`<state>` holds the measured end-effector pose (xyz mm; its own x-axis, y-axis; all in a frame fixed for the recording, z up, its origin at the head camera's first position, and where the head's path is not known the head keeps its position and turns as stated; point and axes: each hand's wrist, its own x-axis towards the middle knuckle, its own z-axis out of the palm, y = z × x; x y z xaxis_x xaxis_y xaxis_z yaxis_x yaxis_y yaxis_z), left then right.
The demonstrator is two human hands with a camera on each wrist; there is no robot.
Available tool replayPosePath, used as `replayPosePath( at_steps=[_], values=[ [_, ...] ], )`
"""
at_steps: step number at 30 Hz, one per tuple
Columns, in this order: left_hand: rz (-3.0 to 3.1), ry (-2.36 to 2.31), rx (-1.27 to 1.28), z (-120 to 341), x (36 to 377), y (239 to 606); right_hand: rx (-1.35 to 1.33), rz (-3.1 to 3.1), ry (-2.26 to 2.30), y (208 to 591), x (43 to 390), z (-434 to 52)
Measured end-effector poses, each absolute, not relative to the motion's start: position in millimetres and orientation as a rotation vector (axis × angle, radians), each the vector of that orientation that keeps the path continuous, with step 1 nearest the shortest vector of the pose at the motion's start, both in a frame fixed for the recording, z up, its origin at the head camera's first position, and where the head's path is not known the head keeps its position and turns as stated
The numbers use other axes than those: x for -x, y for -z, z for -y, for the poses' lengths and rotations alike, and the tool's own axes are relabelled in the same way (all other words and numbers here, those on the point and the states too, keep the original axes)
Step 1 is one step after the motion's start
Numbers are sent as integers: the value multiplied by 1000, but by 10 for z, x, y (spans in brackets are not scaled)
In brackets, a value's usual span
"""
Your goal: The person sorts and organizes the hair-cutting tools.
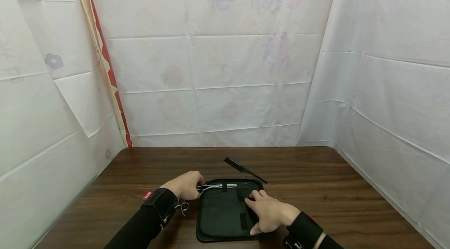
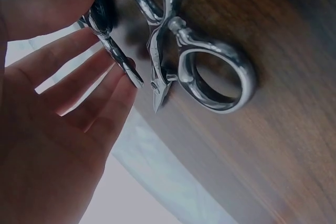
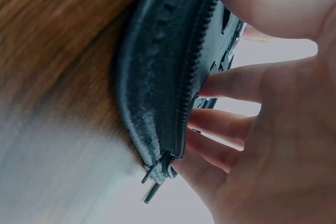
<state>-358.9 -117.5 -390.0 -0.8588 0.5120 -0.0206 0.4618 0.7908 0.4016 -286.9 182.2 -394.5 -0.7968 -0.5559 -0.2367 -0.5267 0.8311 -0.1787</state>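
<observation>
steel scissors (image 1: 215, 187) half hidden by left hand (image 1: 185, 185)

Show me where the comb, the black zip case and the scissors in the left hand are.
comb (image 1: 242, 169): head view, middle of its length.
black zip case (image 1: 219, 221): head view, bare inner panel.
scissors (image 1: 216, 187): head view, silver blades lying across the case's top edge.

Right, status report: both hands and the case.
Left hand grips scissors at open case top edge. Right hand flat on case. Second scissors on table; comb behind, clear.
</observation>
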Motion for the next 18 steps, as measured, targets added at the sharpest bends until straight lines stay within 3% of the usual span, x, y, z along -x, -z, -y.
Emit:
replayPosePath(
  at_steps=[18],
  values=[
    [-2879, -560, -811, 1133, 3586, 3903, 823, -2739, 135, 3931, 2857, -1828]
  ],
)
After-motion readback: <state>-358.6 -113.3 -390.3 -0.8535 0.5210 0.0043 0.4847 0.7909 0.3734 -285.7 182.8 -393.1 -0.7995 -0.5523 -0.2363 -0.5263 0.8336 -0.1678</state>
